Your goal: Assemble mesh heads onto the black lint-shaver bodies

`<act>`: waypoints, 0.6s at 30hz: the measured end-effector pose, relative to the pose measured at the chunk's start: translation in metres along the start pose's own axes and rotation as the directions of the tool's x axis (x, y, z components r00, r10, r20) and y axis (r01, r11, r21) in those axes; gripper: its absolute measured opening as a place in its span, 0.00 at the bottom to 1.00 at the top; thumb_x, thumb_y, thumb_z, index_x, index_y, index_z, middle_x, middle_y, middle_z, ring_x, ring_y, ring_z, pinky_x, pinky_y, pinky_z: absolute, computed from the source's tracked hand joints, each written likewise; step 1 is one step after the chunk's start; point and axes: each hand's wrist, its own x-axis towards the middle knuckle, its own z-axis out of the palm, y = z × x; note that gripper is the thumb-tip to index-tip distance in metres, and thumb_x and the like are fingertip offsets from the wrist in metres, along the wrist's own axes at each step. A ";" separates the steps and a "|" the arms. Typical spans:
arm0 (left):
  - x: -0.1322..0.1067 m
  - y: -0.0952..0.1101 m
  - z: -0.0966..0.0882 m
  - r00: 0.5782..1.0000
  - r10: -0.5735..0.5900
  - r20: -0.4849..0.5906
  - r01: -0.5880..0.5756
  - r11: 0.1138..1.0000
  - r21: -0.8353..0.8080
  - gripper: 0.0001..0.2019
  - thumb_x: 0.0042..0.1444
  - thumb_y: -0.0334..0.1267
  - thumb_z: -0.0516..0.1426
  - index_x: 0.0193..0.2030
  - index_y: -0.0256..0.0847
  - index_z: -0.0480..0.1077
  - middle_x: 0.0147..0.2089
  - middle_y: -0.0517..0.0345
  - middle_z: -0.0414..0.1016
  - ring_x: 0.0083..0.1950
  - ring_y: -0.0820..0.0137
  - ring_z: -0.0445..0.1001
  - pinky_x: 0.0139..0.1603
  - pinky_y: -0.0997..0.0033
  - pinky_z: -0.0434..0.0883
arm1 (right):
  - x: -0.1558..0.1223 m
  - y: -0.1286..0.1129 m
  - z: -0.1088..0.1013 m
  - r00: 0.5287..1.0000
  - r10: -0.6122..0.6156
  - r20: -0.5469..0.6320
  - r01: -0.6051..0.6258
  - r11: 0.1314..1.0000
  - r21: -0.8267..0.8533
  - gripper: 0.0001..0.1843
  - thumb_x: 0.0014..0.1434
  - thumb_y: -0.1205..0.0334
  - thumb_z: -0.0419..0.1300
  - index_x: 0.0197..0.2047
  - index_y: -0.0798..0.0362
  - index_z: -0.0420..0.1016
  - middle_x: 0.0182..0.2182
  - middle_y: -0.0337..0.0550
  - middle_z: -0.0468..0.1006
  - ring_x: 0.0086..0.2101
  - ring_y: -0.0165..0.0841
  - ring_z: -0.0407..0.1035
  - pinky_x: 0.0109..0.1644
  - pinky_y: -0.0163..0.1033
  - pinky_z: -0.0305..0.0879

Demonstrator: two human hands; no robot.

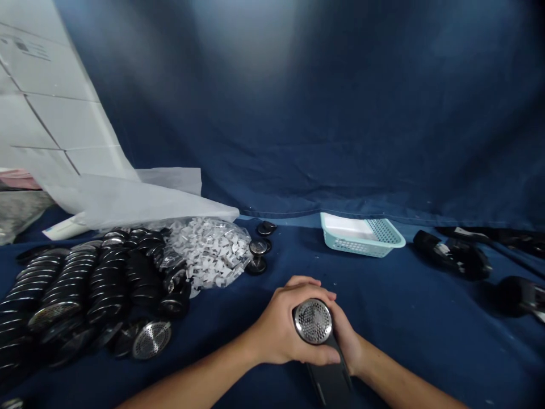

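A dark, handled device (330,380) with a round perforated metal face (313,321) is between my two hands, face up, its handle pointing down toward me. My left hand (285,321) wraps around the head's left side, fingers over the far edge and thumb across the near side. Cupped against the right side of the same device is my right hand (346,338); its fingers are partly hidden behind the head and my left hand. The lower end of the handle runs out of view.
Rows of black round caps (108,278) lie at left, with one perforated metal disc (152,339) in front. Beside them is a clear bag of small white pieces (215,250). A mint basket (361,244) stands at the back; black devices (453,255) lie at right.
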 end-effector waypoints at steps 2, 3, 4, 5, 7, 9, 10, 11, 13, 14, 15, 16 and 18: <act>0.000 0.000 0.002 0.999 0.015 -0.029 -0.014 1.000 0.017 0.29 0.30 0.42 0.72 0.44 0.45 0.73 0.49 0.55 0.77 0.58 0.58 0.66 0.57 0.55 0.66 | -0.001 -0.001 0.002 0.996 0.018 0.085 -0.027 0.994 0.103 0.19 0.49 0.46 0.67 0.37 0.52 0.81 0.40 0.43 0.81 0.49 0.39 0.71 0.56 0.42 0.64; 0.000 0.001 0.002 0.999 0.024 -0.041 -0.023 0.999 0.023 0.30 0.29 0.42 0.72 0.44 0.45 0.74 0.48 0.55 0.78 0.56 0.58 0.67 0.56 0.56 0.67 | 0.000 -0.001 0.001 0.992 0.024 0.122 -0.041 0.989 0.142 0.18 0.49 0.47 0.67 0.37 0.52 0.81 0.40 0.42 0.81 0.49 0.38 0.71 0.57 0.41 0.64; -0.001 0.001 0.003 0.998 0.031 -0.051 -0.030 0.999 0.029 0.30 0.28 0.41 0.73 0.43 0.44 0.74 0.47 0.55 0.78 0.55 0.58 0.67 0.55 0.57 0.68 | 0.000 0.000 0.001 0.990 0.027 0.140 -0.049 0.986 0.161 0.17 0.50 0.48 0.68 0.37 0.52 0.81 0.40 0.42 0.81 0.49 0.38 0.71 0.57 0.40 0.64; -0.001 0.001 0.004 0.997 0.037 -0.061 -0.035 0.999 0.032 0.30 0.28 0.40 0.73 0.43 0.44 0.74 0.47 0.55 0.78 0.54 0.59 0.68 0.54 0.58 0.68 | 0.001 0.001 -0.001 0.989 0.027 0.142 -0.051 0.984 0.170 0.16 0.50 0.48 0.68 0.36 0.52 0.81 0.39 0.41 0.82 0.48 0.37 0.71 0.56 0.40 0.64; -0.002 0.002 0.005 0.996 0.046 -0.077 -0.043 0.998 0.037 0.30 0.28 0.38 0.73 0.44 0.44 0.74 0.47 0.56 0.78 0.53 0.60 0.69 0.54 0.59 0.68 | 0.002 0.002 -0.004 0.991 0.026 0.133 -0.050 0.983 0.177 0.16 0.50 0.48 0.68 0.34 0.51 0.82 0.37 0.40 0.82 0.46 0.37 0.72 0.54 0.39 0.65; -0.002 0.003 0.007 0.994 0.052 -0.092 -0.048 0.998 0.039 0.31 0.27 0.36 0.73 0.44 0.44 0.74 0.46 0.57 0.78 0.52 0.60 0.69 0.54 0.59 0.68 | 0.003 0.004 -0.006 0.990 0.019 0.138 -0.046 0.981 0.190 0.15 0.49 0.48 0.69 0.33 0.51 0.82 0.35 0.39 0.82 0.44 0.36 0.72 0.53 0.39 0.66; -0.003 0.003 0.008 0.993 0.052 -0.102 -0.048 0.998 0.039 0.31 0.26 0.35 0.73 0.44 0.44 0.74 0.46 0.57 0.79 0.52 0.60 0.69 0.54 0.59 0.69 | 0.003 0.004 -0.006 0.989 0.012 0.146 -0.041 0.979 0.197 0.15 0.49 0.49 0.69 0.33 0.51 0.82 0.35 0.39 0.82 0.44 0.36 0.73 0.52 0.38 0.67; -0.003 0.004 0.008 0.992 0.051 -0.112 -0.047 0.998 0.040 0.31 0.26 0.34 0.72 0.43 0.44 0.74 0.45 0.57 0.79 0.52 0.60 0.69 0.53 0.59 0.69 | 0.003 0.004 -0.006 0.988 0.009 0.153 -0.040 0.979 0.201 0.14 0.50 0.49 0.69 0.33 0.51 0.82 0.35 0.39 0.82 0.43 0.36 0.73 0.52 0.38 0.67; -0.004 0.005 0.009 0.990 0.049 -0.128 -0.044 0.998 0.042 0.30 0.26 0.32 0.72 0.43 0.43 0.74 0.45 0.56 0.78 0.51 0.60 0.70 0.53 0.60 0.69 | 0.002 0.004 -0.004 0.986 -0.003 0.165 -0.031 0.979 0.201 0.12 0.51 0.51 0.68 0.32 0.51 0.82 0.34 0.38 0.82 0.42 0.35 0.73 0.51 0.37 0.67; -0.004 0.006 0.010 0.990 0.051 -0.133 -0.046 0.998 0.043 0.30 0.26 0.32 0.72 0.43 0.43 0.74 0.45 0.56 0.78 0.51 0.61 0.70 0.53 0.60 0.69 | 0.002 0.004 -0.003 0.986 -0.020 0.167 -0.013 0.980 0.197 0.12 0.51 0.52 0.68 0.32 0.51 0.81 0.33 0.38 0.82 0.42 0.34 0.73 0.50 0.36 0.67; -0.005 0.006 0.010 0.989 0.053 -0.136 -0.048 0.998 0.044 0.30 0.26 0.31 0.71 0.43 0.43 0.74 0.45 0.56 0.78 0.51 0.61 0.70 0.53 0.60 0.69 | 0.001 0.003 -0.002 0.985 -0.044 0.169 0.012 0.982 0.188 0.11 0.52 0.52 0.67 0.33 0.52 0.81 0.34 0.38 0.81 0.42 0.34 0.72 0.50 0.36 0.67; -0.005 0.006 0.011 0.989 0.056 -0.138 -0.050 0.998 0.046 0.31 0.26 0.31 0.71 0.44 0.43 0.74 0.46 0.56 0.78 0.51 0.61 0.70 0.53 0.60 0.69 | 0.001 0.003 -0.001 0.982 -0.074 0.173 0.043 0.983 0.178 0.11 0.53 0.53 0.66 0.34 0.52 0.81 0.34 0.39 0.81 0.42 0.34 0.72 0.50 0.36 0.67; -0.006 0.005 0.012 0.988 0.055 -0.147 -0.049 0.998 0.050 0.30 0.27 0.30 0.71 0.44 0.43 0.74 0.46 0.56 0.77 0.51 0.61 0.69 0.54 0.60 0.69 | 0.002 0.004 -0.002 0.978 -0.118 0.175 0.088 0.982 0.167 0.11 0.55 0.54 0.65 0.36 0.54 0.81 0.37 0.40 0.81 0.44 0.34 0.71 0.52 0.36 0.66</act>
